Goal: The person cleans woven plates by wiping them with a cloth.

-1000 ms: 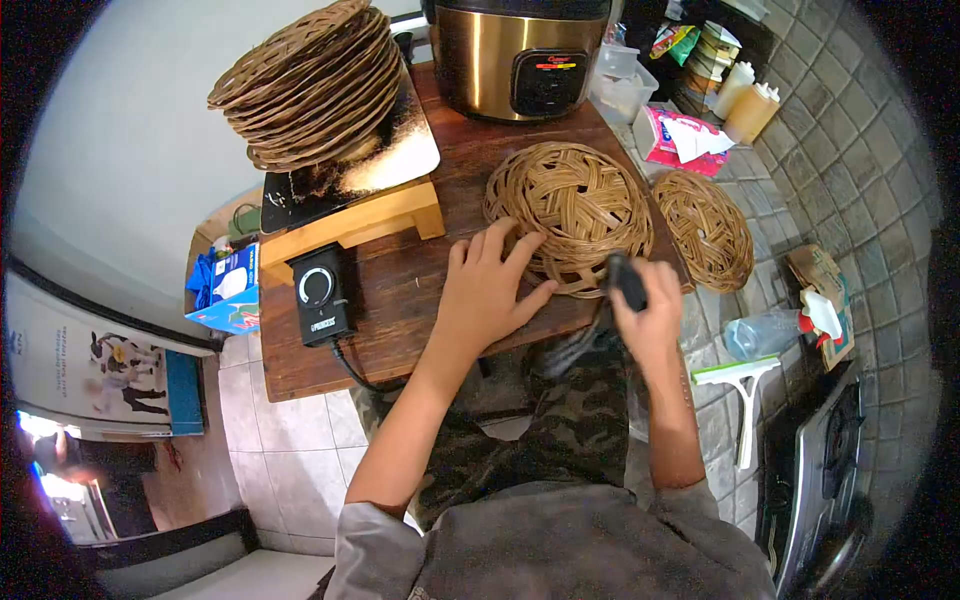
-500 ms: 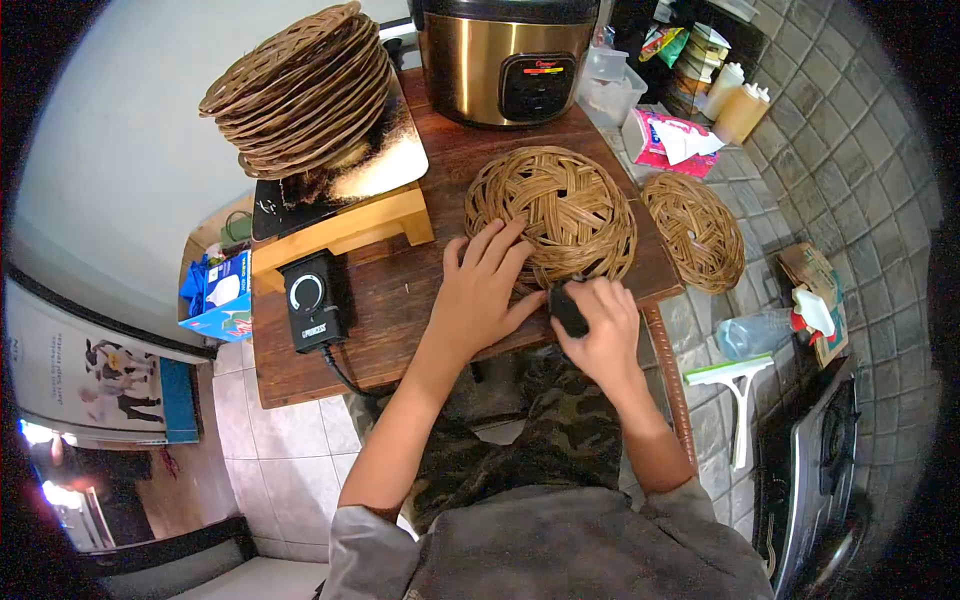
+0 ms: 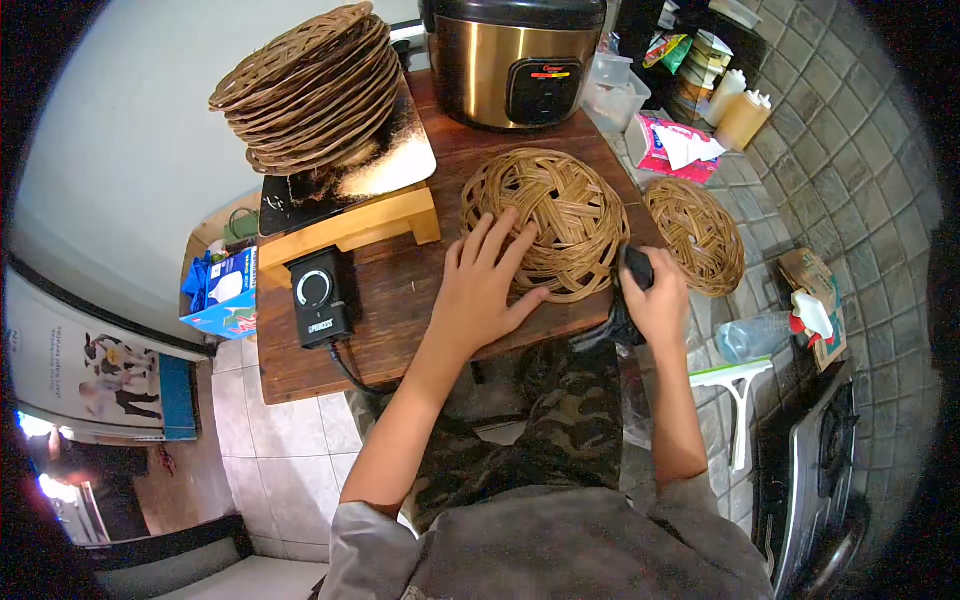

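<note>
A round woven rattan plate (image 3: 570, 210) lies on the wooden table near its right edge. My left hand (image 3: 485, 275) rests with spread fingers on the plate's left and near side, pressing lightly on the weave. At the plate's right rim, my right hand (image 3: 660, 305) is closed around a crumpled black cloth (image 3: 637, 267), part of which hangs below the fist by the table edge. Another rattan plate (image 3: 697, 238) lies on the tiled counter to the right. A tall stack of similar plates (image 3: 310, 95) stands at the back left.
The stack sits on a black-topped electric hot plate (image 3: 400, 165) with a wooden stand and a dial controller (image 3: 320, 295). Behind is a gold rice cooker (image 3: 510, 70). Right: tissue pack (image 3: 675, 148), spray bottle (image 3: 755, 335), squeegee (image 3: 735, 385) and stove (image 3: 820, 450).
My right hand has moved right with the black cloth, from the plate's near edge to its right rim. The plate has shifted slightly left, with my left hand still on it.
</note>
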Demonstrator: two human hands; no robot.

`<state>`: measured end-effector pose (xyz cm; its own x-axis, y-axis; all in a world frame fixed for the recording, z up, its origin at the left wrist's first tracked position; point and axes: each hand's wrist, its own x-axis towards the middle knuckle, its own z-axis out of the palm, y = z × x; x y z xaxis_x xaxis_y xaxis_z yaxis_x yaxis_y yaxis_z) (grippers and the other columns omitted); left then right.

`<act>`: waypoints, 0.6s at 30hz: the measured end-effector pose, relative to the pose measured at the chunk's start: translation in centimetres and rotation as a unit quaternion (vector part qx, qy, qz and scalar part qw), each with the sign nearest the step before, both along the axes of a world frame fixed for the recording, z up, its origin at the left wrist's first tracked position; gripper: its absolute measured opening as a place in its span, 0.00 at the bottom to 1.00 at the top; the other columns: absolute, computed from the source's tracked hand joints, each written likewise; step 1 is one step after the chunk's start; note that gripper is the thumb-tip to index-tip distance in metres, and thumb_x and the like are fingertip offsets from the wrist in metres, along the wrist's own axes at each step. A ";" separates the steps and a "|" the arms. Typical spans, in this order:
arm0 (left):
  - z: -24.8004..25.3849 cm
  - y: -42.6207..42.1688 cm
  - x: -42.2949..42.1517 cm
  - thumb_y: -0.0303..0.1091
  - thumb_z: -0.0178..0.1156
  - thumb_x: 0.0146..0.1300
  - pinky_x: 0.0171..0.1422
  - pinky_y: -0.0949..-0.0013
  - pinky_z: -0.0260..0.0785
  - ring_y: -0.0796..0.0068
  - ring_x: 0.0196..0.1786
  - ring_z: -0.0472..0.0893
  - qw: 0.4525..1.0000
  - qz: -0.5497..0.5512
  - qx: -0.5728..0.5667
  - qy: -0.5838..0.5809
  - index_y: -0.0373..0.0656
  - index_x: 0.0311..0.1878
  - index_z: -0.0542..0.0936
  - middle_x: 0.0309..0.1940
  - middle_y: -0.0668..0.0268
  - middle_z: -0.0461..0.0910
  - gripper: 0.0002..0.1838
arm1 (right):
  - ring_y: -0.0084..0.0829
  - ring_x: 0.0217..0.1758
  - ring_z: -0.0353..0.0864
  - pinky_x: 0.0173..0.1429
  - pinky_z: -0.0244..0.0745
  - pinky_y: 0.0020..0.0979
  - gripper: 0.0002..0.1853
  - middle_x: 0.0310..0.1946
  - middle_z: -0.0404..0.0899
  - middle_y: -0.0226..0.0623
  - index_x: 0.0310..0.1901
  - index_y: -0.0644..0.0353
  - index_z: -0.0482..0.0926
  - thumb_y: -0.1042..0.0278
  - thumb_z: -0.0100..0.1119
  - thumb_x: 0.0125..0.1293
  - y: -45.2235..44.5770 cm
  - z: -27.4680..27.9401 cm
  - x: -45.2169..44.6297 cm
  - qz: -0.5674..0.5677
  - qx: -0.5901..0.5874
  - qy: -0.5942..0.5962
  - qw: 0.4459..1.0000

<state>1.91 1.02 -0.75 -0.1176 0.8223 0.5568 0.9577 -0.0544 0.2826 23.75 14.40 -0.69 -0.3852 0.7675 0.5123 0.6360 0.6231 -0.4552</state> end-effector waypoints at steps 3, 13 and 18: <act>0.0 -0.1 0.0 0.53 0.69 0.58 0.73 0.47 0.56 0.50 0.73 0.64 1.000 0.002 0.002 0.004 0.50 0.72 0.69 0.72 0.59 0.65 0.40 | 0.52 0.44 0.82 0.48 0.76 0.42 0.16 0.39 0.81 0.48 0.44 0.66 0.81 0.67 0.67 0.56 -1.4 0.1 -1.3 0.030 0.029 0.032 0.999; 0.3 -0.1 0.2 0.44 0.70 0.54 0.72 0.48 0.57 0.47 0.70 0.65 1.000 0.014 0.006 0.009 0.50 0.70 0.71 0.68 0.59 0.69 0.39 | 0.49 0.42 0.80 0.44 0.76 0.42 0.18 0.36 0.79 0.46 0.42 0.65 0.81 0.67 0.73 0.51 -5.1 0.6 -4.5 0.147 0.059 0.007 0.987; 0.6 -0.7 0.1 0.41 0.70 0.52 0.71 0.49 0.58 0.51 0.68 0.67 0.999 -0.024 -0.009 0.030 0.52 0.71 0.70 0.68 0.62 0.69 0.40 | 0.52 0.47 0.81 0.50 0.76 0.44 0.16 0.41 0.82 0.48 0.45 0.64 0.81 0.67 0.67 0.57 -0.8 0.3 -1.9 0.014 0.011 0.008 1.000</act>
<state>2.06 0.35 -0.12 -0.0454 0.8356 0.5475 0.9693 -0.0958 0.2265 21.83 13.55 -0.41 -0.3981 0.7454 0.5347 0.6110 0.6502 -0.4515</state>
